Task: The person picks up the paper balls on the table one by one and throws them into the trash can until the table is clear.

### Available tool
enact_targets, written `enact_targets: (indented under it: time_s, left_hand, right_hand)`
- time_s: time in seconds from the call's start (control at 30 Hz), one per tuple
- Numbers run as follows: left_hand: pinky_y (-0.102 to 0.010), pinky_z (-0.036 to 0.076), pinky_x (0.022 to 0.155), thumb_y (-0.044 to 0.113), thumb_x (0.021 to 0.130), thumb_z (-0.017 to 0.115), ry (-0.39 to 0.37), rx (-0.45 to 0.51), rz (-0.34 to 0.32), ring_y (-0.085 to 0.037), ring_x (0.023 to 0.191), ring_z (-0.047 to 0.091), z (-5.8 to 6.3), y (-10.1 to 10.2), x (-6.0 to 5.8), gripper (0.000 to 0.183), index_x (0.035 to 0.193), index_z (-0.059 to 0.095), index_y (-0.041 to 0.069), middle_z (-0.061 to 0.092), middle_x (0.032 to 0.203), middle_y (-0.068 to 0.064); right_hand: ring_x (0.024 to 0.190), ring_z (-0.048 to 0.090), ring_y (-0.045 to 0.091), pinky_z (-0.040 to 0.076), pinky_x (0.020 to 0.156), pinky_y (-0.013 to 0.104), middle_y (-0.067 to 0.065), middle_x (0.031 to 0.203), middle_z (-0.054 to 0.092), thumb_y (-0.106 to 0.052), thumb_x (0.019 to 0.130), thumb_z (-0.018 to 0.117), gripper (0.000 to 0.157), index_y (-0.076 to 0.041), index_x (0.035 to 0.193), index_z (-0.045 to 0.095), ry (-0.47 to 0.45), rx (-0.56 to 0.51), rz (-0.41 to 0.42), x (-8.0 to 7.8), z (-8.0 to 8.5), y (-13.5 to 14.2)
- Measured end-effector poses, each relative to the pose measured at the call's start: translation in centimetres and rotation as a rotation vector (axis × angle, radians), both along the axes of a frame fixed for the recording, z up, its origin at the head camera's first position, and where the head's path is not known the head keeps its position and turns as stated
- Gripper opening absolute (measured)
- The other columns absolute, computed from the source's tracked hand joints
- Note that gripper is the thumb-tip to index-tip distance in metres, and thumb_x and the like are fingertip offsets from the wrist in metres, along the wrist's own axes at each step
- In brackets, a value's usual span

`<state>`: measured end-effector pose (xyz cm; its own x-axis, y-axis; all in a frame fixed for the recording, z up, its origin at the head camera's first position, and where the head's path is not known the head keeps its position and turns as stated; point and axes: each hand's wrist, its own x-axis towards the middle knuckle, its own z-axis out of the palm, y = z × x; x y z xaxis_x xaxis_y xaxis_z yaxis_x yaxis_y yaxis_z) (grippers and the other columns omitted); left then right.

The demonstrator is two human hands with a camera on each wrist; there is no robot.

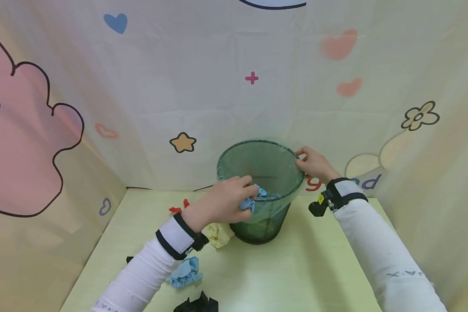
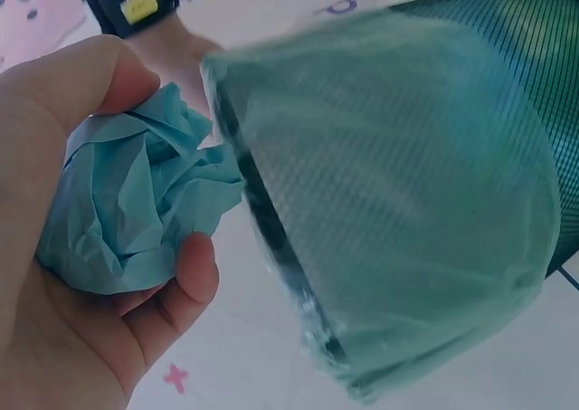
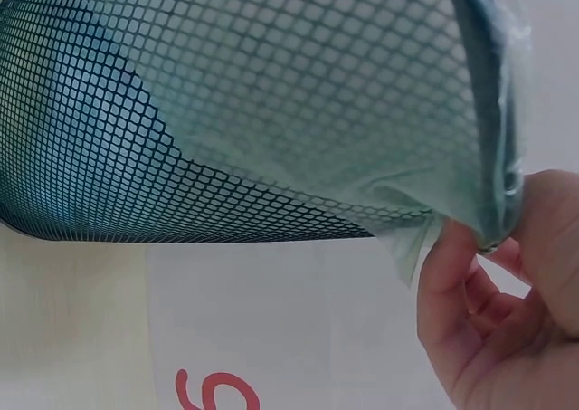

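Observation:
My left hand [image 1: 223, 200] grips a crumpled ball of blue paper [image 2: 136, 197] just outside the near left rim of a dark mesh wastebasket [image 1: 263, 232]. A thin green plastic liner [image 2: 398, 193] is folded over the basket's rim and hangs down its outside. At the right side of the rim, my right hand [image 1: 316, 164] pinches the edge and the liner between thumb and fingers. More blue paper [image 1: 262, 193] shows inside the basket, past the near rim. The basket stands upright on the table at the back.
Left of the basket lie a crumpled yellow paper [image 1: 217, 235] and red scraps [image 1: 175, 210]. A second blue paper ball [image 1: 185, 274] and a black crumpled piece [image 1: 198, 304] are nearer the front. Behind everything hangs a printed cloth [image 1: 203, 86].

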<state>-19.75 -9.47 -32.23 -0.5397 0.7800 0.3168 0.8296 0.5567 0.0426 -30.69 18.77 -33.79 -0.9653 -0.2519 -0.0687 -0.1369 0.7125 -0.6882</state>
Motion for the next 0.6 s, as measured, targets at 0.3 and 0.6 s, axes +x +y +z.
enact_targets:
  time_s: [0.3,0.6]
  left_hand:
    - [-0.022,0.034,0.055,0.019,0.079,0.058,-0.066,0.038,0.071,-0.012,0.069,0.041,0.6,-0.4,-3.0,0.015,0.094,0.056,0.016,0.045,0.087,0.001]
    - [-0.022,0.035,0.055,0.020,0.079,0.058,-0.116,0.057,0.123,-0.011,0.068,0.043,1.1,-0.3,-4.9,0.015,0.094,0.056,0.018,0.046,0.088,0.002]
  right_hand:
    - [0.074,0.054,0.023,0.050,0.065,0.033,0.025,0.109,0.052,-0.014,0.093,0.042,0.038,0.002,0.127,0.040,0.006,0.012,0.003,0.0,0.1,0.1]
    - [0.069,0.053,0.024,0.045,0.057,0.026,0.024,0.107,0.051,-0.013,0.093,0.042,0.038,0.002,0.127,0.039,0.003,0.001,0.015,0.1,0.0,0.0]
